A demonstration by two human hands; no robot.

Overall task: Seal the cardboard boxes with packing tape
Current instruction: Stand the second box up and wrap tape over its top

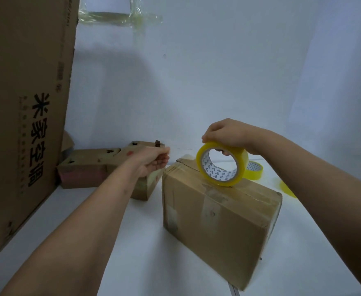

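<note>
Packing tape (222, 164), a light, stiff yellow roll, stands on edge atop the cardboard box (220, 210) at frame center, right hand (224, 135) curled over its rim; left hand (156, 160) seemingly pinches the sticky, barely visible free end.

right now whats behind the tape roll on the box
Behind the tape roll that the right hand grips on the cardboard box sits a second yellow roll on the table; most of it is hidden.
</note>
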